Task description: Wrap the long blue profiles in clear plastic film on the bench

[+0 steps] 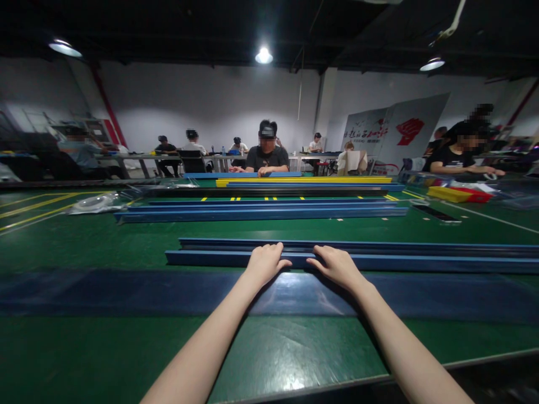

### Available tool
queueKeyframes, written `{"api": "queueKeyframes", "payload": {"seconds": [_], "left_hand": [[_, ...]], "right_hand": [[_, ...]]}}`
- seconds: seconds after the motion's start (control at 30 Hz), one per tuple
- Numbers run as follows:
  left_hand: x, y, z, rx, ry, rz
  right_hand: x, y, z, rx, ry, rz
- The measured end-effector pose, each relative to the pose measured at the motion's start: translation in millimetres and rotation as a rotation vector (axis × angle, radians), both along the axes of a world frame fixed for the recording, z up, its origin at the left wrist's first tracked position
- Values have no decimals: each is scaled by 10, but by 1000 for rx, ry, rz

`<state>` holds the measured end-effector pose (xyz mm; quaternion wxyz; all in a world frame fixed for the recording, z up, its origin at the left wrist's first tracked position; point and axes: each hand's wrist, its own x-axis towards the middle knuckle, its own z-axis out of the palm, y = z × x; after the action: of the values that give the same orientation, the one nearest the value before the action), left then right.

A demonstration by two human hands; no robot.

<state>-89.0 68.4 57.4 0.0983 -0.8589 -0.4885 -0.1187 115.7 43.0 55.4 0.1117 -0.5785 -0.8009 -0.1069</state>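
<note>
Presently, one long blue U-shaped channel [396,264], seemingly plastic; left hand [265,264] and right hand [338,267], fingers gripping its near wall; best handled with even, level pressure.

Single head-worn cam, facing forward and slightly down over the green table [311,350]. Left hand [266,264] and right hand [338,267] close, mid-frame; back wall [202,101] far off.

The bare, sleeveless left forearm [213,337] and bare right forearm [403,334] reach forward, converging. The ungloved left hand [264,265] and ungloved right hand [338,266] lie palm-down, near each other but apart, fingers bent over, thumbs pointing inward towards one another, wrists slightly bent.
</note>
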Motion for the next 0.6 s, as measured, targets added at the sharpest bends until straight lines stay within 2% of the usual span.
{"api": "queueKeyframes", "payload": {"seconds": [0.2, 0.4, 0.6], "left_hand": [[-57, 12, 70, -87, 52, -68], [-126, 96, 107, -150, 56, -77], [-287, 175, 98, -125, 74, -108]], "right_hand": [[-117, -14, -6, 3, 42, 63], [-292, 16, -1, 29, 130, 122], [-455, 98, 80, 119, -13, 175]]}}
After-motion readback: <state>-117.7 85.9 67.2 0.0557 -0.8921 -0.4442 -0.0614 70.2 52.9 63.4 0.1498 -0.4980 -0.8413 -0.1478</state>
